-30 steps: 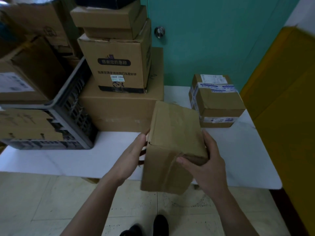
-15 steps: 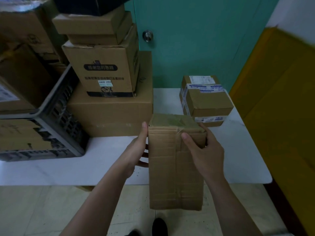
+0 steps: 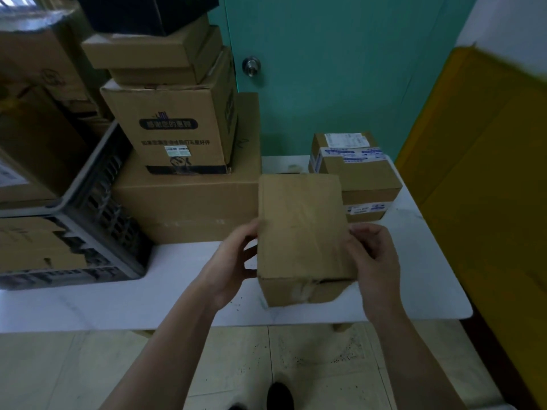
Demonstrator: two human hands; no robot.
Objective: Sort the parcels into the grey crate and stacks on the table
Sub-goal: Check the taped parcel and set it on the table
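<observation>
Your left hand (image 3: pixel 233 261) and right hand (image 3: pixel 376 261) both lose their fingertips behind the sides of the plain brown cardboard parcel (image 3: pixel 302 229). You cannot tell whether its underside touches the white table (image 3: pixel 118 306). The parcel hides the near left corner of the white-labelled brown box (image 3: pixel 367 182) behind it, whose label print is too small to read. The grey slatted plastic crate (image 3: pixel 97 220) runs off the left edge with its cartons. The black box (image 3: pixel 148 10) on the stack is cropped at the top, and the yellow panel (image 3: pixel 488 187) on your right is smeared along its upper edge.
</observation>
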